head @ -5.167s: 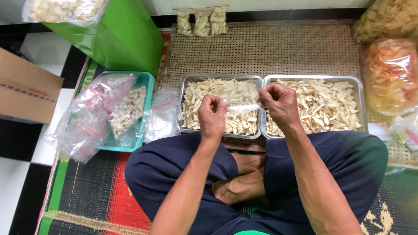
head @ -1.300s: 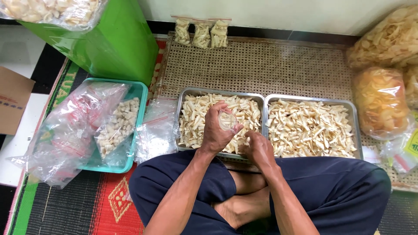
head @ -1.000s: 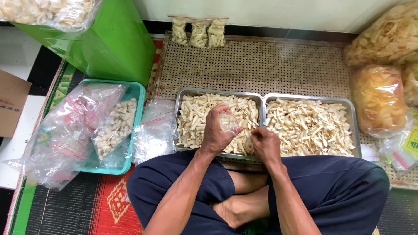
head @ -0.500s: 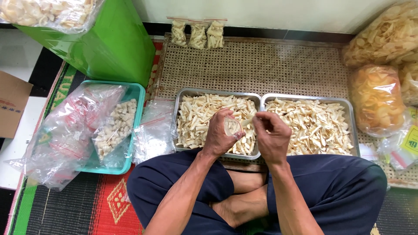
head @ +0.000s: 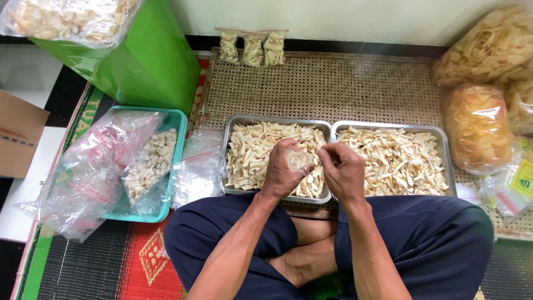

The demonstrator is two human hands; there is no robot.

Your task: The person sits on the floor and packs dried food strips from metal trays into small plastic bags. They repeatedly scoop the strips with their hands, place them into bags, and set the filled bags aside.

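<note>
The left hand (head: 282,173) grips a small clear plastic pouch (head: 298,160) mouth-up, while the right hand (head: 343,172) pinches its rim, keeping it open above the left metal tray of pale cracker sticks (head: 251,151); its twin tray (head: 400,161) sits alongside within reach.

A green bin (head: 150,61) is standing at the upper left, carrying a clear sack of pale chips (head: 66,19). Three small filled packets (head: 252,49) are leaning against the wall on the woven mat (head: 344,89). A teal tray (head: 166,166) is holding plastic bags and what are perhaps cut crackers. Large bags of chips (head: 483,83) are piling up at the right. A cardboard box (head: 19,141) is sitting at the left edge.
</note>
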